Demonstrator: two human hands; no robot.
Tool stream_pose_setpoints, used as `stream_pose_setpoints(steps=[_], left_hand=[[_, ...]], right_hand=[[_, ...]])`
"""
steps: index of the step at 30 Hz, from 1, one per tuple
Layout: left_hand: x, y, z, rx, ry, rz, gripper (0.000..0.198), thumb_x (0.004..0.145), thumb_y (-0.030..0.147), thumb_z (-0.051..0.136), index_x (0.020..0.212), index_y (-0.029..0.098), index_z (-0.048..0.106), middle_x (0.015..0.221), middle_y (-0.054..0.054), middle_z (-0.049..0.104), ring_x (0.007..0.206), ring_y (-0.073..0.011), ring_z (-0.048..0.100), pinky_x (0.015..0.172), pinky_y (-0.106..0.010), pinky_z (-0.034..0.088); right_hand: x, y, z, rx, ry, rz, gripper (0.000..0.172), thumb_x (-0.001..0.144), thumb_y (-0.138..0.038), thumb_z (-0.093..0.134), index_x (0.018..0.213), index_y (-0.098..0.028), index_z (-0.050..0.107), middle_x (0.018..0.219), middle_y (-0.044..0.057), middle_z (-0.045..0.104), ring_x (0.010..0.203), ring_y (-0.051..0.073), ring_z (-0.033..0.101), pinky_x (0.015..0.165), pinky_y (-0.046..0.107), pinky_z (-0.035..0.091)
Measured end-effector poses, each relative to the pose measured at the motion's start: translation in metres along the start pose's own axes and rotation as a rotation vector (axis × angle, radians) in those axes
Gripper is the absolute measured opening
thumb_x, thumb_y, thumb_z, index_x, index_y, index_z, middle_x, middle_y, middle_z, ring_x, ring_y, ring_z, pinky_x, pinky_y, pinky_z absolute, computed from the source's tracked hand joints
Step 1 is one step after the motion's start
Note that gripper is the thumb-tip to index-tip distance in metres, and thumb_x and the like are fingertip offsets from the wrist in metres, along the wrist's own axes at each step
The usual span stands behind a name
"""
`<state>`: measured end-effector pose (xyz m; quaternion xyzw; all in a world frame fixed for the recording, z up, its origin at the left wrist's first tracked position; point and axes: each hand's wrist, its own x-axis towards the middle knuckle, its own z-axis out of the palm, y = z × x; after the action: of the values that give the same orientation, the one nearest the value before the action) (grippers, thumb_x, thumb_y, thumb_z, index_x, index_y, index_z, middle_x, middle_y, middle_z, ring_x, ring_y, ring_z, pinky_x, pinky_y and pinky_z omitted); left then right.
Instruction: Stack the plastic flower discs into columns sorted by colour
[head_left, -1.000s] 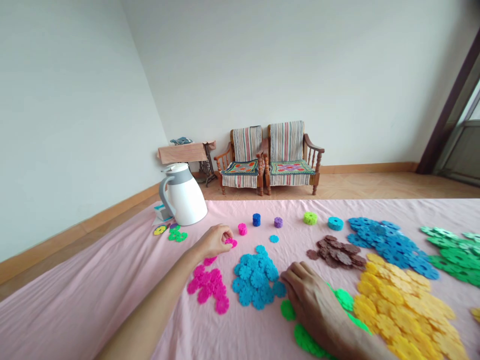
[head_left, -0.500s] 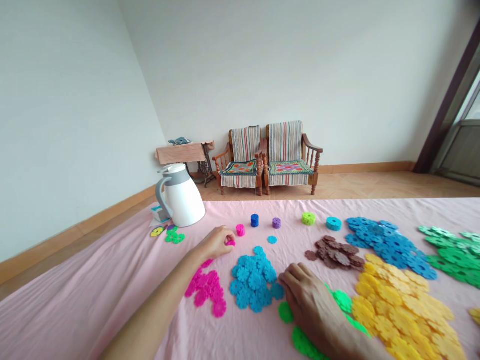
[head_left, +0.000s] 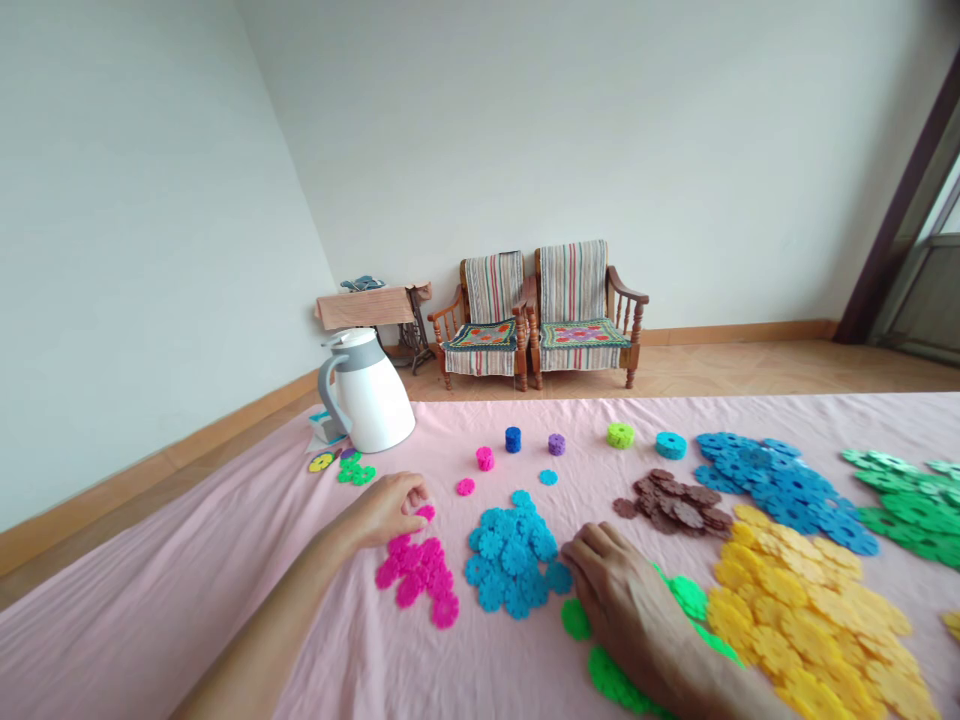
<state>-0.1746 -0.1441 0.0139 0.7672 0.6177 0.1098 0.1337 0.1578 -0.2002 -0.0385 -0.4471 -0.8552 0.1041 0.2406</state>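
I had 5 stacks [head_left: 485, 459] up, pink pile [head_left: 415, 572] etc. still loose, L hand [head_left: 390, 508] curled at a pink disc [head_left: 427, 513], R hand [head_left: 626, 590] palm-down, both grips unclear.

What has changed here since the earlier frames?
The left hand let go of a pink disc, which lies on the near side of the pink stack, and drew back leftward to a second pink disc; a grip on it isn't clear. The right hand, pink stack and light-blue pile stayed put.
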Motion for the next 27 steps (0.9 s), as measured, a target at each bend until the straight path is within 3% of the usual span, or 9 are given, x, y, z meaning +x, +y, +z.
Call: stream_pose_setpoints(steps=[10, 17, 22, 27], left_hand=[[0.001, 0.003, 0.013, 0.006, 0.069, 0.030, 0.013, 0.061, 0.012, 0.058, 0.073, 0.016, 0.062, 0.072, 0.000, 0.061, 0.066, -0.0144, 0.057, 0.062, -0.022, 0.043], [0.021, 0.026, 0.009, 0.020, 0.197, 0.130, 0.018, 0.065, 0.010, 0.059, 0.081, 0.016, 0.065, 0.083, -0.002, 0.063, 0.075, -0.0151, 0.058, 0.070, -0.023, 0.044], [0.044, 0.037, 0.017, 0.005, 0.168, 0.157, 0.015, 0.067, 0.014, 0.062, 0.081, 0.017, 0.066, 0.082, -0.002, 0.063, 0.075, -0.0154, 0.059, 0.070, -0.023, 0.045], [0.051, 0.040, 0.021, 0.027, 0.130, 0.171, 0.017, 0.066, 0.011, 0.062, 0.081, 0.015, 0.068, 0.081, -0.003, 0.065, 0.074, -0.0167, 0.060, 0.067, -0.023, 0.045]], right_hand=[[-0.001, 0.002, 0.000, 0.000, -0.006, -0.001, 0.025, 0.090, -0.004, 0.040, 0.089, -0.018, 0.062, 0.086, 0.008, 0.057, 0.082, 0.022, 0.053, 0.075, 0.038, 0.045], [-0.001, 0.000, -0.001, 0.014, -0.010, 0.006, 0.026, 0.091, -0.004, 0.039, 0.087, -0.017, 0.062, 0.086, 0.008, 0.056, 0.082, 0.023, 0.052, 0.075, 0.039, 0.045], [-0.001, 0.000, -0.002, 0.015, -0.019, 0.002, 0.026, 0.091, -0.005, 0.039, 0.086, -0.017, 0.061, 0.086, 0.008, 0.056, 0.081, 0.023, 0.052, 0.074, 0.039, 0.045], [0.000, 0.000, -0.001, 0.010, -0.022, 0.001, 0.026, 0.090, -0.004, 0.039, 0.087, -0.017, 0.062, 0.086, 0.008, 0.057, 0.082, 0.023, 0.052, 0.074, 0.039, 0.046]])
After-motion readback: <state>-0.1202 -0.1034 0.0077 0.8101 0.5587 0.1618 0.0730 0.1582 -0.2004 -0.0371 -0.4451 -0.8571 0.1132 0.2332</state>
